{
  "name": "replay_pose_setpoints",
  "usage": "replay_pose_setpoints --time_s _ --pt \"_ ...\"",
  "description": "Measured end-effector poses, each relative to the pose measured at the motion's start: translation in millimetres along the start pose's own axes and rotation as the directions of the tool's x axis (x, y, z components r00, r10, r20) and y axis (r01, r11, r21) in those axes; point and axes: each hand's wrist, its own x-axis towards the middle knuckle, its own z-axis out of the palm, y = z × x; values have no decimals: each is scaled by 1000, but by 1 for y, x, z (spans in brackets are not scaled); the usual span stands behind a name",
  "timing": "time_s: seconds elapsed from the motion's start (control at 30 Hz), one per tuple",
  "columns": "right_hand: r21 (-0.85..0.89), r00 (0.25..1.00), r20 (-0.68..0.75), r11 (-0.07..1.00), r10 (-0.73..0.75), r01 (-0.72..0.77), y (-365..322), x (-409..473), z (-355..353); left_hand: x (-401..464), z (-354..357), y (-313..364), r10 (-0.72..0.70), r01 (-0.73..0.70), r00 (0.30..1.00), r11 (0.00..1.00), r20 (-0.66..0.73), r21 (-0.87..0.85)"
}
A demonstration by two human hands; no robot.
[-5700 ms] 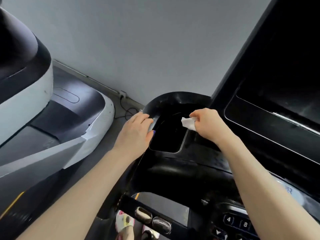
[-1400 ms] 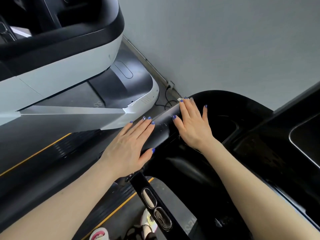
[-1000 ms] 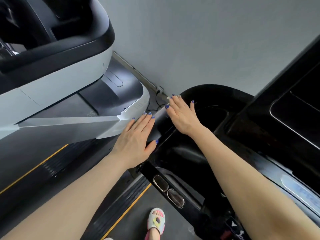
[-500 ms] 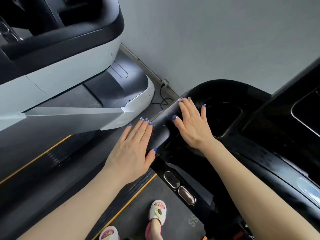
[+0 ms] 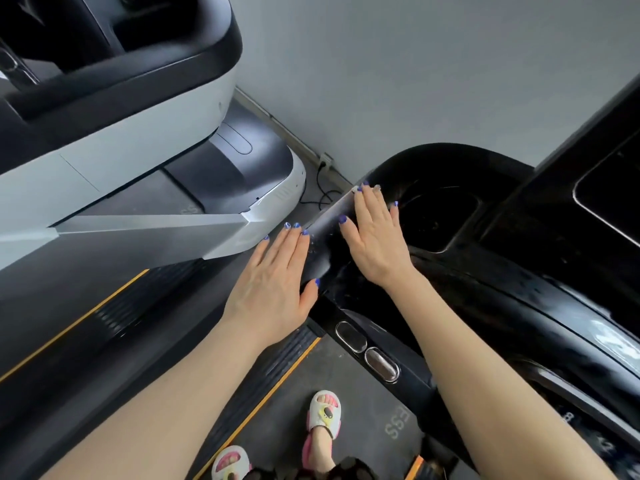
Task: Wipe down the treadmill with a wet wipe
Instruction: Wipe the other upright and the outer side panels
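Observation:
The black glossy treadmill console (image 5: 491, 278) fills the right side. My right hand (image 5: 375, 240) lies flat, fingers straight, on the console's left edge beside the cup recess (image 5: 440, 216). A small white sliver of the wet wipe (image 5: 377, 187) shows at its fingertips; the rest is hidden under the palm. My left hand (image 5: 273, 285) rests flat with straight fingers against the outer side of the same edge, thumb on the black surface. A wet sheen shows between the hands.
A white and black neighbouring treadmill (image 5: 138, 143) stands close on the left. The grey wall (image 5: 415, 81) is just behind, with a socket and cable (image 5: 323, 164) at its foot. Metal grip sensors (image 5: 367, 351) sit on the handlebar. My sandalled feet (image 5: 323, 415) stand on the belt.
The right hand, which earlier pinched the wipe at the cup recess, now presses flat on the console's left edge. In the last second both hands have barely shifted; the view has tilted slightly.

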Motion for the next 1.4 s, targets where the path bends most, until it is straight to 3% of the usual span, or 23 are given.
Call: replay_pose_setpoints --time_s 0.13,0.23,0.4,0.63,0.83,0.93,1.2,1.3,1.4 --pt "81 999 28 996 -29 27 -7 -56 13 -1 -1 0 4 -4 1000 1000 -2 -8" --pt "46 999 45 999 -26 24 -9 -66 15 -1 0 -1 12 -12 1000 1000 -1 -18" --pt "-75 998 0 995 -66 65 -12 -3 2 0 -1 -1 20 -20 1000 999 0 -28" --pt "-186 996 80 981 -40 54 -19 70 -12 1 -4 -1 3 -3 1000 999 21 -34" --pt "-13 998 43 999 -50 51 -26 -13 4 -1 -4 -1 13 -12 999 999 31 -37" --pt "53 990 114 995 -88 82 -26 -50 5 -1 -4 -1 16 -14 999 999 33 -44" --pt "-112 972 195 981 -132 156 3 22 -20 0 -3 -2 6 -6 999 1000 39 -17" --pt "1 923 245 952 -296 305 18 27 -31 0 -3 -3 3 -2 999 1000 40 -5" --pt "76 801 303 851 -517 520 51 29 -49 -1 -3 -2 -7 8 999 1000 37 -9"
